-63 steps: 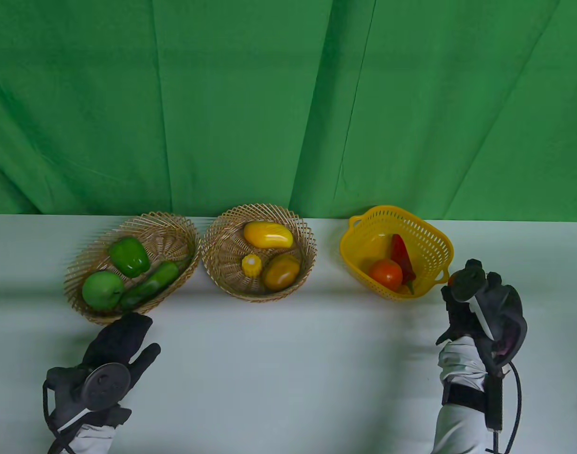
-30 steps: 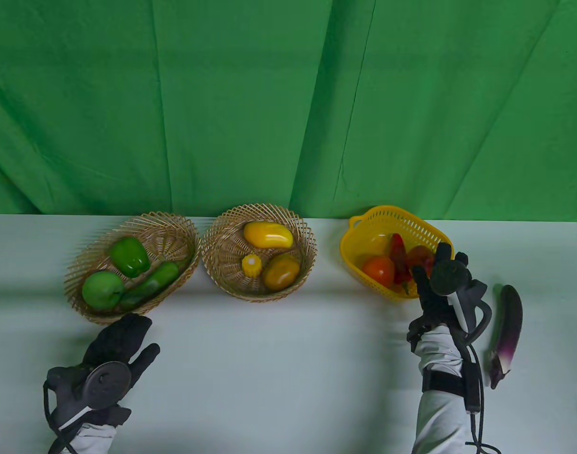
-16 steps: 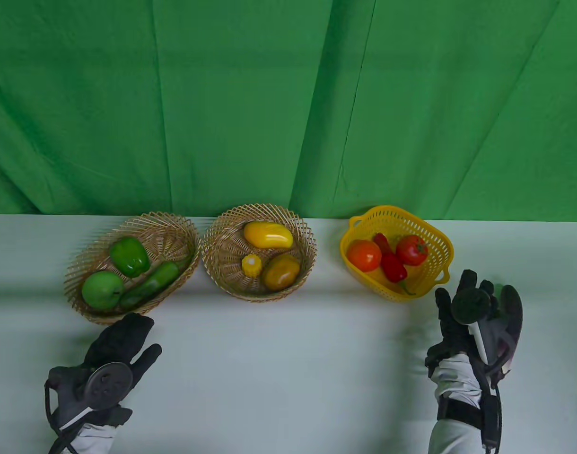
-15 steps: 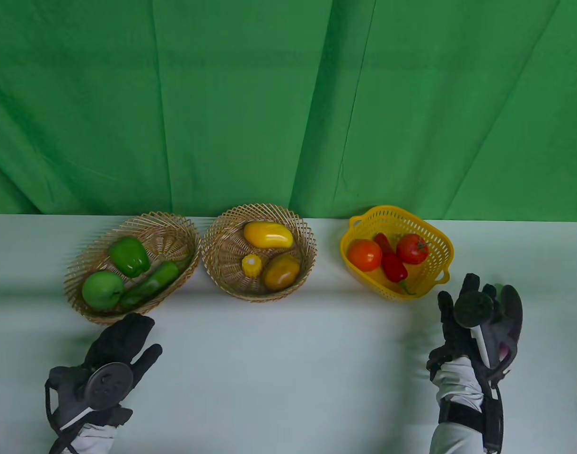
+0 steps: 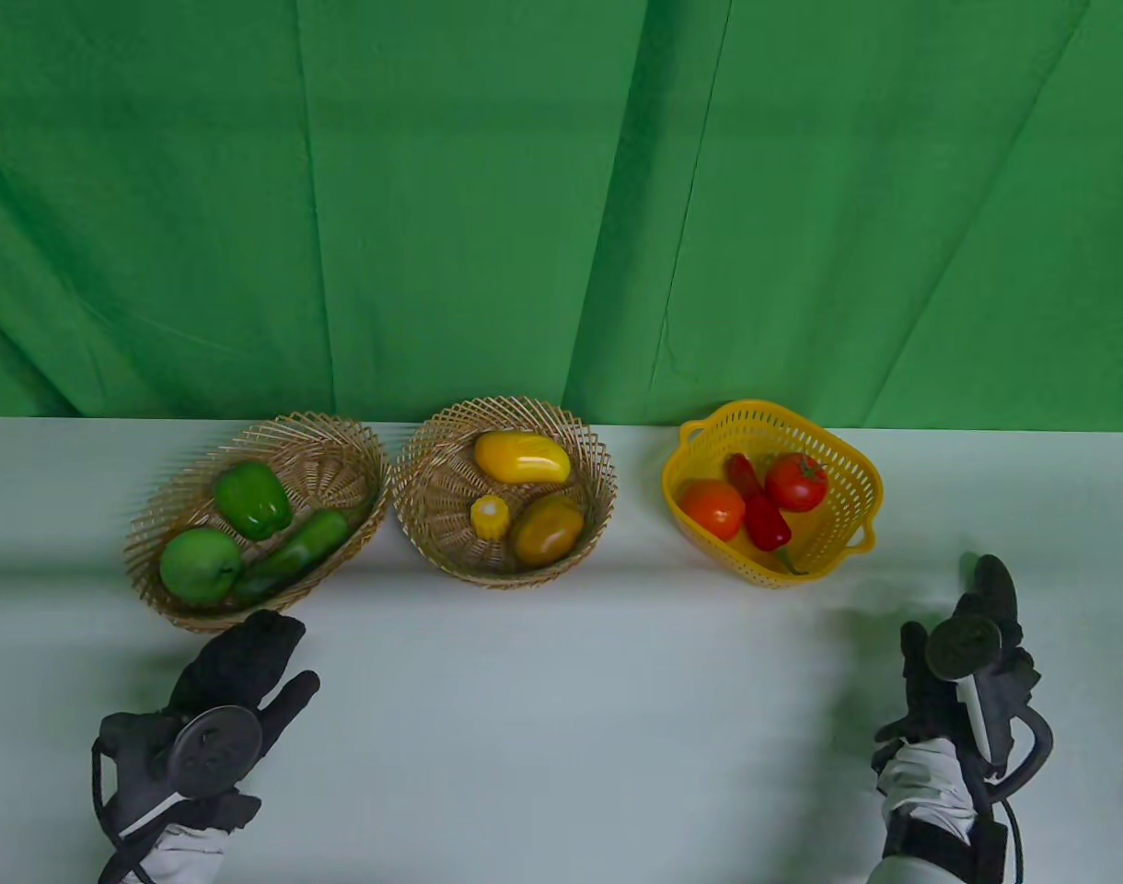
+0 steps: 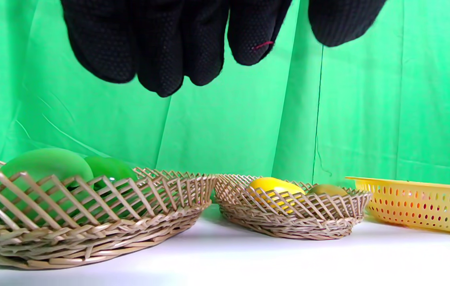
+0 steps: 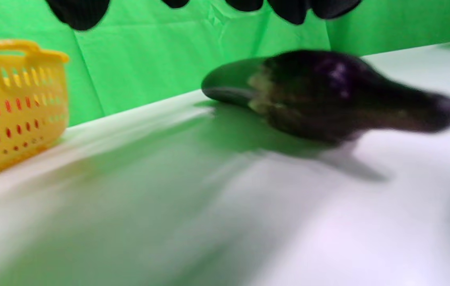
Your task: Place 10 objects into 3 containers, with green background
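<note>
1. Right wrist view: the eggplant (image 7: 328, 95) is seen lying on the table (image 7: 209, 222), blurred, with no fingers closed on it.
2. The right hand (image 5: 962, 677) is placed over it in the table view — fingers spread, nothing grasped.
3. Nine objects are counted in the containers: three each in the yellow basket (image 5: 856, 479), round wicker basket (image 5: 433, 543) and oval wicker basket (image 5: 166, 497).
4. Only the eggplant is judged left.
5. The left hand (image 5: 221, 700) is rested open — empty.

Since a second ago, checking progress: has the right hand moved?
Yes. The right hand has pulled back from the yellow basket, toward the table's near right side, over the eggplant.
</note>
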Tool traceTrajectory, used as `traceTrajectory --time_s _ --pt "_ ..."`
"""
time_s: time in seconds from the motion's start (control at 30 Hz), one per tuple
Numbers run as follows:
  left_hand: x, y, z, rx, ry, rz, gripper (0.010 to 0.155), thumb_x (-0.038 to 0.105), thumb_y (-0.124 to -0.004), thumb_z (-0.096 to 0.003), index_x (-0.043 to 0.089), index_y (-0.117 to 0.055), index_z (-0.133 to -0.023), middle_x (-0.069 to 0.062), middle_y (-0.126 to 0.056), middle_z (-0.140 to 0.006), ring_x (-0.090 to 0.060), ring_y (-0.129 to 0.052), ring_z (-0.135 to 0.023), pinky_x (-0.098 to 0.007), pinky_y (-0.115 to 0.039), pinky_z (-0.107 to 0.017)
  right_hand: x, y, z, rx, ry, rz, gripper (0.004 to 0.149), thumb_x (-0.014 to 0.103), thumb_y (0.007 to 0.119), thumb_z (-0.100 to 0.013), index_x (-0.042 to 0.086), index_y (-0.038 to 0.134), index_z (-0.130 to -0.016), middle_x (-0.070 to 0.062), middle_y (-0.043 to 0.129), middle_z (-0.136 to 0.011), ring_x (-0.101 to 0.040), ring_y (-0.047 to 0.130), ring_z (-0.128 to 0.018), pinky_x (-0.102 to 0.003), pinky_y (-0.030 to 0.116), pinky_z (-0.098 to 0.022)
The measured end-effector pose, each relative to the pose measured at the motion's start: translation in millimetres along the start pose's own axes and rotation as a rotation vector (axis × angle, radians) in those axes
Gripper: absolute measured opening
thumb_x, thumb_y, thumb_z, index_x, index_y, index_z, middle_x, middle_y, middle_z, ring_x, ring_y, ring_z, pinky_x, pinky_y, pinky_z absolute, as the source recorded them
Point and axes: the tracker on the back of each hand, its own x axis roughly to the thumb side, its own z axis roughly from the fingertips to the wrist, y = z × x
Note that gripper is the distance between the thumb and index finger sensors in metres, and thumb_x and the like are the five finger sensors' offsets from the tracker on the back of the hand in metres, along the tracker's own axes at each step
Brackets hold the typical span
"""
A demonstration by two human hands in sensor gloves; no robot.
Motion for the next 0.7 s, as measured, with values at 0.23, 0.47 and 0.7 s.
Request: traceTrajectory --time_s 0.23,0.47,0.7 --pt "1 -1 0 -0.016 0.003 -0.003 0.064 0.059 -0.062 -0.056 0.027 -0.061 -0.111 -0.012 -0.075 -0.112 -0.037 -0.085 -0.096 -0.055 -0.076 -0.063 -9 15 -6 0.06 0.063 0.073 0.076 0.054 0.061 -0.057 0.024 0.023 -0.117 -0.027 0.022 -0.121 -0.057 0.036 -0.105 -0.066 0.041 -0.077" --pt "3 -3 -1 -0.029 0.002 -0.013 0.064 0.059 -0.062 -0.0561 0.026 -0.061 -0.111 -0.013 -0.075 -0.111 -0.037 -0.085 -0.096 -0.054 -0.076 -0.063 -20 21 -13 0.105 0.117 0.08 0.073 0.046 0.065 -0.059 0.021 0.026 -0.116 -0.025 0.022 -0.12 -0.051 0.05 -0.102 -0.059 0.05 -0.078" --pt "3 -4 -2 -0.041 0.006 -0.02 0.064 0.059 -0.062 -0.0561 0.027 -0.061 -0.111 -0.013 -0.075 -0.111 -0.037 -0.085 -0.096 -0.055 -0.076 -0.063 -20 20 -22 0.073 0.126 0.191 0.067 0.034 0.073 -0.059 0.026 0.031 -0.111 -0.023 0.034 -0.117 -0.043 0.066 -0.095 -0.052 0.06 -0.074"
